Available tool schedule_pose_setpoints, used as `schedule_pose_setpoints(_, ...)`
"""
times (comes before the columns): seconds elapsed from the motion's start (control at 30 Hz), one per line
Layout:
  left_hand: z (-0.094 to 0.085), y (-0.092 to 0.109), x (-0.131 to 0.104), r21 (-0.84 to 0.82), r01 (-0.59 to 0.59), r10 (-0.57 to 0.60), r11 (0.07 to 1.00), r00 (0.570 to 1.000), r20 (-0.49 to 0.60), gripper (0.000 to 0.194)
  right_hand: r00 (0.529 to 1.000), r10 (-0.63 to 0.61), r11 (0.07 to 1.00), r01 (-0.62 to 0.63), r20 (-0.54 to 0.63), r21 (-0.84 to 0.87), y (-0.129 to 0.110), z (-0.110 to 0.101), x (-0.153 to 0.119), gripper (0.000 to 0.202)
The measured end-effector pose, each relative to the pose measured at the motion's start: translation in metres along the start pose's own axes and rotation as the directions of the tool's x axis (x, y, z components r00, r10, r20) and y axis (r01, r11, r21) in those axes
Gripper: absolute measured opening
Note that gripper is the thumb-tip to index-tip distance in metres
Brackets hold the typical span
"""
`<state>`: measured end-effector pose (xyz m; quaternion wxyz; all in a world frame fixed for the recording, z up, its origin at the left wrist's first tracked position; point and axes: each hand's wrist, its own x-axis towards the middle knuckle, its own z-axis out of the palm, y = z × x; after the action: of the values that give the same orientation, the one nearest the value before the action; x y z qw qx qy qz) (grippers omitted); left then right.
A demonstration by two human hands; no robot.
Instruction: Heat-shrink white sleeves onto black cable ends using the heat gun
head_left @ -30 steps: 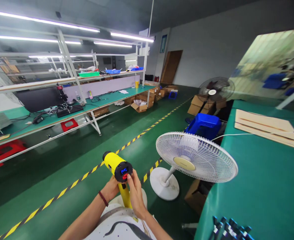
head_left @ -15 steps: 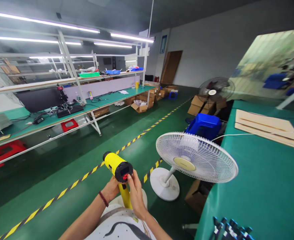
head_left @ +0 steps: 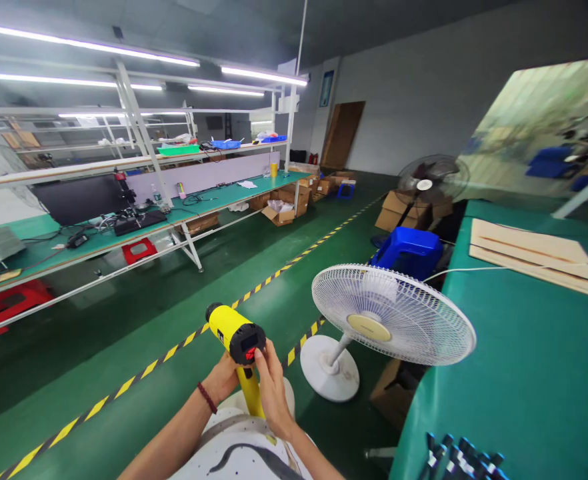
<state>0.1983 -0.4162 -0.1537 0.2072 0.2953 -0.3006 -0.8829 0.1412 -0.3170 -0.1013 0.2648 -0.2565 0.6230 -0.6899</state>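
At lower centre, the left hand (head_left: 223,380) grips a yellow-and-black, gun-shaped handheld tool (head_left: 233,331); the right hand (head_left: 273,383) has 1 thumb at its red button (head_left: 250,355). Right of centre stands 1 white, wire-caged pedestal fan (head_left: 369,327).

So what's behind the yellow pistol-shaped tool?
Green floor and striped tape show beyond the yellow pistol-shaped tool. Its front end covers a stretch of tape; the left hand shows, but its finger ends are hidden.

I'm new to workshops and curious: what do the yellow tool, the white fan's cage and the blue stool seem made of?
Yellow tool: likely hard plastic, satin, from its smooth, even colour.
Fan cage: probably metal coated white, given its thin wires; plastic is possible.
Blue stool: likely moulded plastic, slightly glossy, with rounded edges and soft highlights.
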Motion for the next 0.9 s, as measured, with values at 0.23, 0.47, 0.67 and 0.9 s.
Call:
schedule_pose_setpoints(0.23,0.0013,0.0009,-0.0022,-0.009,0.003,-0.003,1.000,1.000,-0.018,0.049,1.000,-0.012,0.999,0.011,0.023,0.032,-0.0035,-0.0004,-0.0009,0.035)
schedule_pose_setpoints(0.47,0.0041,0.0028,-0.0040,-0.025,0.001,-0.002,1.000,0.999,-0.035,0.050,0.992,-0.036,0.993,0.022,0.119,0.116,0.0026,0.0010,0.0010,0.035)
schedule_pose_setpoints(0.67,-0.0012,-0.0008,-0.0006,-0.015,-0.006,0.005,1.000,1.000,-0.029,0.052,0.994,-0.049,0.994,0.039,0.100,0.102,0.0004,0.0016,0.0005,0.035)
schedule_pose_setpoints(0.9,-0.0031,-0.0011,-0.0004,-0.020,-0.017,0.016,1.000,1.000,-0.017,0.051,0.996,-0.027,0.996,0.019,0.084,0.091,-0.0006,0.0025,-0.0005,0.037)
